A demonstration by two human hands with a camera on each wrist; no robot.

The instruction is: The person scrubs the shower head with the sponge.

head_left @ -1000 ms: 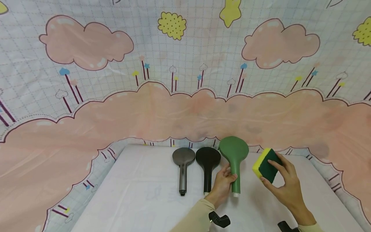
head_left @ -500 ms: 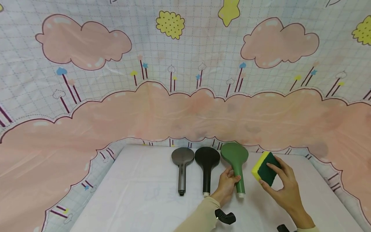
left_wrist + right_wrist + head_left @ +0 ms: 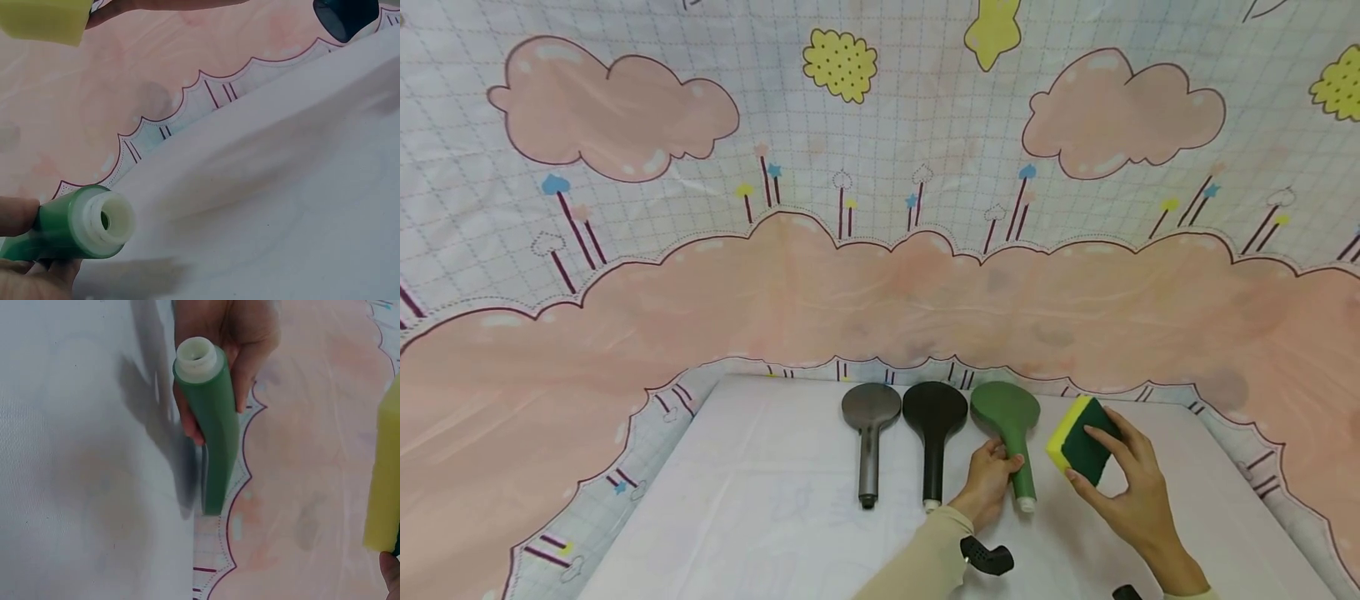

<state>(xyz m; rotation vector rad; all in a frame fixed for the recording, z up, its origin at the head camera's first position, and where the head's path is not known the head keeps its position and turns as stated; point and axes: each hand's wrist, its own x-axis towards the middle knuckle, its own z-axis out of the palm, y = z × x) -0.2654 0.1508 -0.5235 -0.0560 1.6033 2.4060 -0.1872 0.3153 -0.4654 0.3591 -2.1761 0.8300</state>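
Note:
My left hand (image 3: 987, 483) grips the handle of a green shower head (image 3: 1006, 406), rightmost of three in a row. Its white threaded end (image 3: 111, 217) points toward me in the left wrist view, with thumb and fingers around the handle. In the right wrist view, the green handle (image 3: 211, 412) is tilted and its shadow falls beside it. My right hand (image 3: 1138, 500) pinches a yellow and dark green sponge (image 3: 1081, 442), held up to the right of the green shower head and apart from it. The sponge's yellow side (image 3: 382, 481) shows at the right wrist view's edge.
A grey shower head (image 3: 869, 408) and a black shower head (image 3: 935, 408) lie left of the green one on the white table (image 3: 760, 483). Behind the table hangs a patterned cloth (image 3: 880, 300) with pink clouds. Black wrist cameras (image 3: 987, 557) sit on both wrists.
The green shower head has come down and toward me in my left hand, its handle end shifting right. My right hand has lowered slightly with the sponge.

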